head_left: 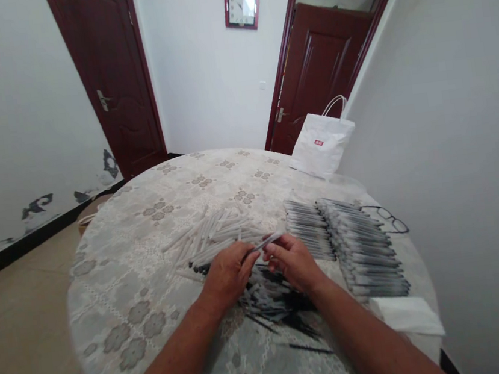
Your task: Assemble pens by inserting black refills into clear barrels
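Observation:
Both my hands meet at the middle of a round table (122, 300). My left hand (228, 273) and my right hand (295, 261) are closed together on one pen (269, 241), its clear barrel pointing up and right. Beyond my hands lies a pile of clear pen barrels (212, 235). Under and in front of my hands lies a heap of thin black refills (275, 302). To the right, rows of assembled pens (359, 243) lie side by side.
A patterned lace cloth covers the table. Black-framed glasses (390, 218) lie by the right rim, folded white paper (408, 315) at the near right, and a white paper bag (322, 144) at the far edge. A wall runs close on the right; two dark doors stand behind.

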Action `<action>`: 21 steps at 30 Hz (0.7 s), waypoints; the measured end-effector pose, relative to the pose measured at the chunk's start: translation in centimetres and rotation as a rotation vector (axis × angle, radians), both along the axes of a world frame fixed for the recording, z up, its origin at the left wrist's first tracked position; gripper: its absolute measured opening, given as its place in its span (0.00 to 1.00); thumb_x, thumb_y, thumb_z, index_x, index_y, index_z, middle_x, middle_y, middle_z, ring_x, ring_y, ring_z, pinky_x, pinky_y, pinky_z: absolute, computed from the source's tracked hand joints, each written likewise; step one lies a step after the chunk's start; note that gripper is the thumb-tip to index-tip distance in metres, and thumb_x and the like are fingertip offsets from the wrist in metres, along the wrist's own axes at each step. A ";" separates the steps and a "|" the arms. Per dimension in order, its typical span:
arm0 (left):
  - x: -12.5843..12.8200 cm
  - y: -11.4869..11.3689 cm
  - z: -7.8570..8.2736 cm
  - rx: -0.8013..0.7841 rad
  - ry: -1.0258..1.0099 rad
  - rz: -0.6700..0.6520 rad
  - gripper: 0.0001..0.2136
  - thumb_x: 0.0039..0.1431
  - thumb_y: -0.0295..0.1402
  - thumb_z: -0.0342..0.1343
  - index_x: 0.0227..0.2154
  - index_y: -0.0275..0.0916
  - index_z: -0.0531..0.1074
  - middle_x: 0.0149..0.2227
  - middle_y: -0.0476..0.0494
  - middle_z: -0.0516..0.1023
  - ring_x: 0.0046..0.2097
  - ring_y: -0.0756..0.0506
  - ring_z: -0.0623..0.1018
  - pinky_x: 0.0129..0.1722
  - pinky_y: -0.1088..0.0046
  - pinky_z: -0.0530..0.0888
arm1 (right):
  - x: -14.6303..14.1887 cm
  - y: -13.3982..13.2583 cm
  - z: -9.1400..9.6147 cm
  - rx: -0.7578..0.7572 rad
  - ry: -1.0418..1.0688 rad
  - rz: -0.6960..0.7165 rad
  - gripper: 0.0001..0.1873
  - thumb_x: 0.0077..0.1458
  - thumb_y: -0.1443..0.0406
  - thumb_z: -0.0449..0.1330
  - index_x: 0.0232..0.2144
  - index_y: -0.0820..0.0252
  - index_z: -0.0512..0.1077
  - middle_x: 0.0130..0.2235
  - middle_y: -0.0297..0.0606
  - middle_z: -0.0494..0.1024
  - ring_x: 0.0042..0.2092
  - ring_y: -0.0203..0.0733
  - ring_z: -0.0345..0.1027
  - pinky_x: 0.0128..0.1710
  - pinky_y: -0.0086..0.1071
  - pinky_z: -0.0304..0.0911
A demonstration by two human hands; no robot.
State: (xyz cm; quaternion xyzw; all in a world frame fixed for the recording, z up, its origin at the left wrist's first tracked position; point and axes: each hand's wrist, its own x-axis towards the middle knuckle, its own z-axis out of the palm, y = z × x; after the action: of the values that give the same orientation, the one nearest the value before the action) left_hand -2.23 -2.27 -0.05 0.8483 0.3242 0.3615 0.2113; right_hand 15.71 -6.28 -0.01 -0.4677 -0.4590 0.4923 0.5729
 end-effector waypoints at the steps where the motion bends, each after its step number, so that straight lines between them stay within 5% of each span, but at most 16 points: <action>1: 0.0 0.0 0.0 -0.016 0.000 -0.024 0.13 0.68 0.38 0.47 0.40 0.41 0.76 0.36 0.44 0.78 0.38 0.46 0.76 0.42 0.70 0.70 | -0.5 -0.1 -0.2 0.007 -0.033 0.011 0.15 0.51 0.56 0.65 0.39 0.58 0.73 0.31 0.34 0.76 0.30 0.37 0.71 0.25 0.28 0.67; 4: -0.4 0.1 -0.1 -0.042 -0.017 -0.060 0.12 0.66 0.39 0.50 0.42 0.41 0.77 0.38 0.43 0.80 0.40 0.45 0.78 0.44 0.70 0.71 | -1.1 -0.2 -0.2 0.046 -0.103 -0.015 0.15 0.56 0.53 0.61 0.39 0.59 0.72 0.27 0.33 0.76 0.25 0.36 0.69 0.25 0.29 0.67; 8: -1.5 1.0 0.0 -0.094 -0.098 0.096 0.15 0.63 0.42 0.53 0.44 0.40 0.77 0.43 0.42 0.81 0.44 0.43 0.78 0.47 0.69 0.72 | 1.6 -0.1 1.7 0.162 -0.319 -0.202 0.16 0.62 0.53 0.54 0.42 0.59 0.70 0.28 0.34 0.76 0.23 0.35 0.66 0.25 0.30 0.64; 13: -3.1 2.3 0.7 -0.204 -0.179 0.307 0.16 0.64 0.43 0.51 0.43 0.40 0.77 0.44 0.44 0.82 0.43 0.44 0.79 0.46 0.70 0.72 | 8.6 1.2 4.2 0.307 -1.196 -0.381 0.11 0.62 0.63 0.53 0.41 0.60 0.74 0.37 0.42 0.75 0.40 0.43 0.69 0.41 0.34 0.64; 17: -3.7 2.5 1.3 -0.192 -0.167 0.323 0.15 0.63 0.42 0.51 0.42 0.40 0.78 0.42 0.45 0.82 0.43 0.44 0.79 0.46 0.71 0.72 | 11.7 2.8 3.5 0.038 -1.740 -0.305 0.12 0.62 0.70 0.51 0.42 0.61 0.74 0.42 0.46 0.74 0.41 0.43 0.69 0.41 0.32 0.60; 21: -3.7 2.5 1.1 -0.140 -0.134 0.320 0.14 0.64 0.41 0.50 0.41 0.41 0.78 0.41 0.47 0.82 0.42 0.44 0.80 0.46 0.71 0.72 | 12.3 3.8 1.7 -0.192 -1.913 -0.245 0.13 0.63 0.72 0.49 0.40 0.61 0.74 0.42 0.46 0.73 0.41 0.42 0.70 0.41 0.31 0.58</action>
State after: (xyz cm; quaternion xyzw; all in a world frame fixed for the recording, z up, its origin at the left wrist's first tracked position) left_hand -5.97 0.19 1.06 0.7433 0.4645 0.4225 0.2307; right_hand 28.03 -2.48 1.64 -0.7601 -0.6369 -0.1240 -0.0360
